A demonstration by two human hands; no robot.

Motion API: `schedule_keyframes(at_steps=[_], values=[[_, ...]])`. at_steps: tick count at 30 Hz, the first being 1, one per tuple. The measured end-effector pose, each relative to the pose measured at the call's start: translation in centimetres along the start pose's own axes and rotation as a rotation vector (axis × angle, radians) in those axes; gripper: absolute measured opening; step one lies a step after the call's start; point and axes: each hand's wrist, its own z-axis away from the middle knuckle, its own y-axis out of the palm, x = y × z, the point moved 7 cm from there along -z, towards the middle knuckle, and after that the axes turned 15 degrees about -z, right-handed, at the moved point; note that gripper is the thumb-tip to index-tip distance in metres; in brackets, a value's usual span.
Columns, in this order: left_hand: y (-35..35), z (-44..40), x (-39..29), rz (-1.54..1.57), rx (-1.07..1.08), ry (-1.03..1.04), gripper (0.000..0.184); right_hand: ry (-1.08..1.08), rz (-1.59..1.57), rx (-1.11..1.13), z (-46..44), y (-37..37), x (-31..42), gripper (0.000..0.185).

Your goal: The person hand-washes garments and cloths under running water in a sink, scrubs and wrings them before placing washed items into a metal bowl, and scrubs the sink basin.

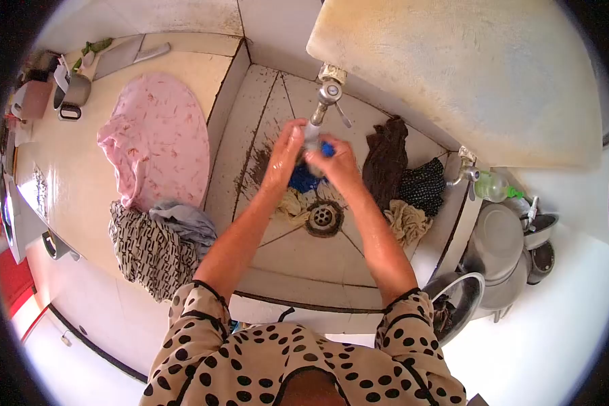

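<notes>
Under the tap in the middle of the sink, my left hand and my right hand are close together, wet and partly blurred. Between and below them is a bunched blue cloth. My right hand's fingers are curled around part of it. My left hand is against the tap's outlet, its fingers too smeared to read. A pale cloth lies below the hands, beside the round drain. To the right are a dark brown cloth, a black dotted cloth and a cream cloth.
On the left counter lie a pink patterned cloth, a black-and-beige patterned cloth, a grey-blue cloth and a cleaver. A second tap, a green bottle and metal pots are on the right. A pale slab overhangs the back.
</notes>
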Motion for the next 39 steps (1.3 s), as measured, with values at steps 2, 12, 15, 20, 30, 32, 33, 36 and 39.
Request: schedule_keyframes(at_steps=[2, 12, 15, 20, 30, 32, 33, 36, 39], values=[[2.2, 2.0, 1.9, -0.159, 0.217, 0.055, 0.051, -0.117, -0.432, -0.213, -0.3, -2.2, -0.3, 0.047], [1.6, 0.0, 6.0, 0.752, 0.096, -0.383, 0.04, -0.35, 0.065, -0.2, 3.9, 1.2, 1.3, 0.021], [3.2, 1.2, 4.6, 0.754, 0.231, -0.403, 0.035, -0.716, 0.48, -0.128, 3.7, 6.2, 1.2, 0.032], [0.3, 1.1, 4.8, 0.213, -0.121, -0.408, 0.033, -0.35, 0.183, -0.402, -3.6, -2.7, -3.0, 0.035], [-0.1, -2.6, 9.5, 0.72, 0.012, -0.364, 0.046, -0.453, 0.525, -0.089, 0.3, 3.7, -1.4, 0.039], [-0.6, -1.1, 5.7, 0.649, -0.055, -0.432, 0.045, -0.258, 0.093, -0.127, 0.7, 1.5, -2.3, 0.051], [-0.5, -0.6, 4.4, 0.617, -0.086, -0.464, 0.045, -0.153, -0.253, -0.154, 0.8, 1.3, -3.7, 0.056], [0.1, -0.8, 2.3, 0.142, -0.209, -0.096, 0.032, 0.31, -1.115, -0.149, 1.9, 3.8, -6.8, 0.067], [-0.4, -0.8, -0.8, -0.594, -0.279, 0.263, 0.032, 0.277, -1.214, 0.041, 1.9, 4.7, -8.5, 0.062]])
